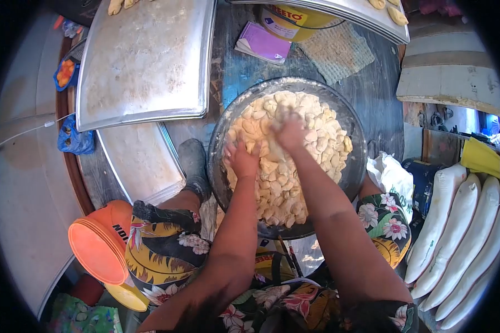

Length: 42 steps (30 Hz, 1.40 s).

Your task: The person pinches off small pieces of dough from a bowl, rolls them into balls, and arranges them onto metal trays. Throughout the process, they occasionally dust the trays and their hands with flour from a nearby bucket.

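Note:
A wide dark round basin (356,119) sits between the person's knees, filled with many small pale dough pieces (283,191). On the left part of the heap rests my left hand (243,159), its fingers spread and touching the pieces. My right hand (289,130) is over the upper middle of the heap, blurred by motion, so its fingers and anything in them cannot be made out.
Metal trays (144,61) lie at the upper left, more at the top right. A purple notebook (264,43), a yellow bucket (303,25) and a cloth (339,53) stand beyond the basin. Orange buckets (97,250) are at left, full white sacks (447,222) at right.

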{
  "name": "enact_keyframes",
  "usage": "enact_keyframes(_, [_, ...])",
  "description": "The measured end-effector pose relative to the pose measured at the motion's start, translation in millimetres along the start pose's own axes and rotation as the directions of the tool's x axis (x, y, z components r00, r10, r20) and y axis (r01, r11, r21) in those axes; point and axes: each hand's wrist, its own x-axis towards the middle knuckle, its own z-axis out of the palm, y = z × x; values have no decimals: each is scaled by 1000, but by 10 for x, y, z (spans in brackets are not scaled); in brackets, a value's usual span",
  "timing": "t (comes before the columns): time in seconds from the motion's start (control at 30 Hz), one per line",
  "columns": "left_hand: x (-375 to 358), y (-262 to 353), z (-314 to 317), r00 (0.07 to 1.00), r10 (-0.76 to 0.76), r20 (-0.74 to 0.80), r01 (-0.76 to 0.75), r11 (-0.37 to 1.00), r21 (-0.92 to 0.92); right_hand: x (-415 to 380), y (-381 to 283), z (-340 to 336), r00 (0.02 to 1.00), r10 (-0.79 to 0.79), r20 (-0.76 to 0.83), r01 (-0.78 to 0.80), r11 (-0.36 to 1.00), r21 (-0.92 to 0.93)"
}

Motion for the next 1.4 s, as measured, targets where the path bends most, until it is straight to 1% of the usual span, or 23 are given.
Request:
enact_keyframes(0.07, [-128, -83, 125, 999, 45, -6, -46, 999, -18, -189, -48, 49, 917, -372, 144, 385, 920, -78])
enact_keyframes(0.1, [-165, -102, 141, 995, 96, -15, -96, 995, -34, -201, -15, 6, 918, -371, 141, 384, 920, -79])
enact_keyframes(0.17, [-243, -133, 167, 999, 38, 24, -35, 995, -94, -224, 110, -136, 792, -432, 431, 431, 896, 106])
enact_keyframes(0.2, [-277, -136, 163, 998, -23, 67, 33, 988, -154, -241, 220, -160, 792, -434, 429, 433, 895, 107])
enact_keyframes(0.23, [-265, -191, 209, 998, -22, 59, 31, 987, -156, -237, 331, -186, 876, -313, 368, 259, 947, 189])
enact_keyframes(0.27, [-213, -270, 264, 975, -168, 143, 207, 922, -328, -238, 403, -201, 933, -176, 315, 85, 955, 284])
enact_keyframes(0.33, [-143, -282, 255, 929, -285, 234, 365, 799, -478, -261, 404, -319, 958, -152, 244, 87, 962, 260])
enact_keyframes(0.4, [-87, -257, 185, 683, -568, 460, 567, 16, -823, -236, 496, -206, 955, -57, 293, -15, 972, 236])
enact_keyframes(0.43, [-82, -345, 56, 567, -428, 704, 762, -52, -646, -224, 580, -125, 958, -69, 278, -3, 968, 252])
enact_keyframes(0.53, [-82, -185, -287, 620, -333, 711, 765, 53, -642, -301, 601, -233, 989, 13, 148, -85, 870, 486])
enact_keyframes(0.57, [-63, -263, -254, 632, -258, 731, 765, 59, -641, -337, 586, -341, 919, 140, 368, -389, 481, 786])
enact_keyframes(0.6, [-37, -189, -338, 645, -250, 722, 755, 61, -653, -395, 521, -543, 792, 114, 600, -598, -54, 800])
enact_keyframes(0.63, [-3, -84, -453, 604, -193, 773, 796, 94, -598, -490, 426, -742, 786, 70, 614, -596, -178, 783])
enact_keyframes(0.7, [-40, 204, -838, 571, -128, 811, 820, 136, -556, -723, 107, -1238, 760, 10, 650, -635, -198, 746])
enact_keyframes(0.77, [-160, 567, -1316, 423, 111, 899, 897, 85, -433, -912, -57, -1320, 750, -150, 644, -661, -145, 736])
enact_keyframes(0.8, [-163, 577, -1318, 436, 120, 892, 890, 90, -447, -980, -97, -1219, 763, -257, 592, -628, -80, 774])
enact_keyframes(0.83, [-143, 568, -1304, 466, 62, 883, 846, 262, -464, -1043, -191, -1202, 866, -195, 460, -456, 70, 887])
enact_keyframes(0.97, [50, 588, -1778, 653, 16, 757, 576, 639, -510, -1014, -338, -1207, 882, -269, 387, -287, 344, 894])
enact_keyframes(1.13, [726, 643, -2492, 702, 224, 677, 91, 913, -397, -674, -918, -1612, 853, -418, 313, -258, 185, 948])
enact_keyframes(1.2, [1082, 672, -2798, 740, 196, 644, 133, 895, -426, -475, -1312, -1843, 795, -559, 235, -259, 38, 965])
enact_keyframes(1.27, [1439, 527, -2895, 877, 172, 448, 133, 810, -572, -229, -1748, -2006, 780, -556, 286, -257, 131, 957])
enact_keyframes(1.37, [1938, 347, -3021, 904, 113, 413, 243, 658, -713, 246, -2408, -2040, 797, -516, 315, -235, 216, 948])
enact_keyframes(1.4, [2124, 166, -2908, 940, 63, 335, 282, 406, -869, 402, -2624, -2000, 800, -505, 324, -227, 246, 942])
